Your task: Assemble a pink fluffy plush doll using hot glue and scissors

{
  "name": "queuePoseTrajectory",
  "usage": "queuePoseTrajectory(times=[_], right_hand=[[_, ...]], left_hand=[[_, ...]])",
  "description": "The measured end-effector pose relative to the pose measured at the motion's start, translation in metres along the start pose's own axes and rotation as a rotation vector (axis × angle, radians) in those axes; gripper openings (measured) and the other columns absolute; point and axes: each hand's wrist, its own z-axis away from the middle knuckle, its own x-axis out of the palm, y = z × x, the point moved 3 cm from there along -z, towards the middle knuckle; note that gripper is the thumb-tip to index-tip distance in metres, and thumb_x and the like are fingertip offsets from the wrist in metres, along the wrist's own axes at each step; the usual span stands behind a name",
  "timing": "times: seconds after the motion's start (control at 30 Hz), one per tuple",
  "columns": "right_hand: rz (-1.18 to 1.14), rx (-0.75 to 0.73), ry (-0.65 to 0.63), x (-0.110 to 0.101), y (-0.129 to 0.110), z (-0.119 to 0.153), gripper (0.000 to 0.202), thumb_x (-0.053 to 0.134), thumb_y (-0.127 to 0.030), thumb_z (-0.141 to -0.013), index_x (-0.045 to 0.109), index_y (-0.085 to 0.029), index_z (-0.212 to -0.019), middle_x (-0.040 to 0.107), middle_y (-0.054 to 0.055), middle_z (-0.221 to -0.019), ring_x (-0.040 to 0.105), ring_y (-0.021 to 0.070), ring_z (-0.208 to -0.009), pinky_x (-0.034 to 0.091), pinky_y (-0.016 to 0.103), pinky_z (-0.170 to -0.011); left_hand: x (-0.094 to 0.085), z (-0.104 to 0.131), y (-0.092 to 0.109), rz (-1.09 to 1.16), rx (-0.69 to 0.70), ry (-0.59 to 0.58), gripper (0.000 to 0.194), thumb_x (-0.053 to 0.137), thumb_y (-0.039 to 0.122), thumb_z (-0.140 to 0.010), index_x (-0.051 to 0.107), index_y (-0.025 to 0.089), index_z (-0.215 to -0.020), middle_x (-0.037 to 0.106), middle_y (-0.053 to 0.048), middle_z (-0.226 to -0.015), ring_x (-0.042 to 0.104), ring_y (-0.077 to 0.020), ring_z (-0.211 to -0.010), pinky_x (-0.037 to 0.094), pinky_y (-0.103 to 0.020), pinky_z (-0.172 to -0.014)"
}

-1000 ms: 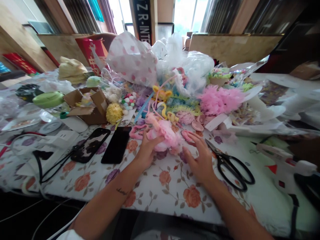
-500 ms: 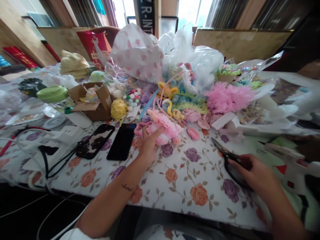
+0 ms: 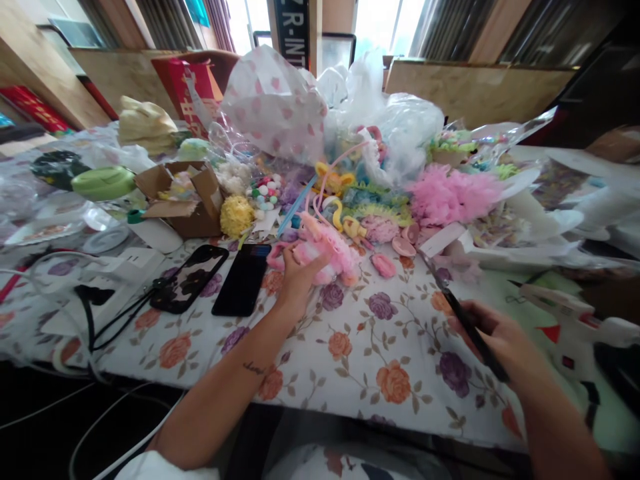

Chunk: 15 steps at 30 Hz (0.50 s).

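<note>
Fluffy pink craft material (image 3: 333,250) with a white patch lies at the table's middle, and my left hand (image 3: 299,273) is closed on its near side. Over on the right, my right hand (image 3: 493,337) grips a pair of black-handled scissors (image 3: 463,313), turned edge-on with the blades pointing away to the upper left. A small pink fuzzy loop (image 3: 383,265) lies on the flowered cloth (image 3: 360,347) between the hands. Just left of my left hand is a black phone (image 3: 242,280).
Yarn, pom-poms and plastic bags (image 3: 275,107) are heaped at the back. A cardboard box (image 3: 193,200), a second phone (image 3: 190,279) and a white power strip (image 3: 117,273) with cables stand left. A white glue gun (image 3: 565,310) lies at the right.
My right hand has rolled the scissors from flat to edge-on, the blades now reaching a little farther away. The pink material is tilted slightly more upright in my left hand.
</note>
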Motion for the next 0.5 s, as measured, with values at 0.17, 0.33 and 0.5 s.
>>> queuePoseTrajectory(times=[0.17,0.33,0.5], right_hand=[[0.174,-0.327,-0.079,0.044,-0.064,-0.005,0.017,0.057,-0.035,-0.077,0.049,-0.021,-0.071,0.053,-0.001,-0.058,0.049,0.0147,-0.051,0.038,0.026,-0.05],[0.332,-0.478,-0.055,0.077,-0.09,-0.018,0.011,0.049,-0.024,-0.071,0.039,-0.023,-0.067,0.052,-0.002,-0.055,0.047,0.0133,-0.047,0.032,0.025,-0.05],[0.466,-0.511,0.069,0.085,-0.08,-0.02,0.008,0.05,-0.026,-0.074,0.044,-0.023,-0.069,0.058,-0.001,-0.056,0.053,0.0145,-0.048,0.03,0.026,-0.051]], left_hand=[[-0.001,0.0,-0.003,-0.095,0.036,0.019,0.062,0.084,0.029,-0.059,0.049,0.026,-0.11,0.057,-0.004,-0.103,0.06,-0.0174,-0.085,0.05,-0.025,-0.067],[-0.006,-0.004,-0.006,-0.127,0.069,0.078,0.065,0.086,0.036,-0.057,0.049,0.029,-0.111,0.058,-0.003,-0.103,0.059,-0.0186,-0.09,0.049,-0.025,-0.071],[-0.008,-0.004,-0.005,-0.175,0.016,0.138,0.067,0.088,0.037,-0.054,0.051,0.03,-0.11,0.057,-0.003,-0.107,0.06,-0.0201,-0.093,0.049,-0.025,-0.07]])
